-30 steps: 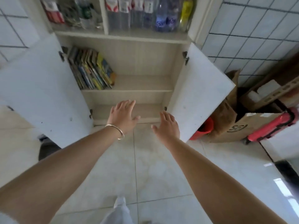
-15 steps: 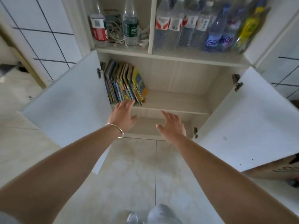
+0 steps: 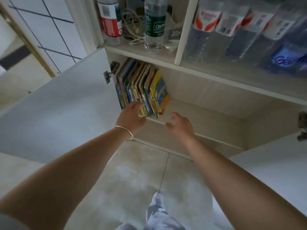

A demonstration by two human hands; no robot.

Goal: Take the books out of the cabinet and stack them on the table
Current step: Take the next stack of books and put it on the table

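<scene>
Several thin, colourful books (image 3: 142, 90) stand upright and lean together at the left end of the upper shelf of the open cabinet (image 3: 207, 100). My left hand (image 3: 131, 116), a bangle on its wrist, reaches the lower front of the books with fingers spread; whether it touches them is unclear. My right hand (image 3: 180, 124) hovers just right of the books at the shelf's front edge, fingers loosely curled and holding nothing. No table is in view.
Both white cabinet doors stand wide open, the left door (image 3: 63, 103) and the right door (image 3: 274, 166). Above the books, a shelf holds several water bottles (image 3: 154, 22) and a coil of cable (image 3: 131, 25). Tiled floor (image 3: 129, 180) lies below me.
I have come closer to the cabinet. Both hands moved up and forward from below the shelf to the books, and their fingers have begun to curl.
</scene>
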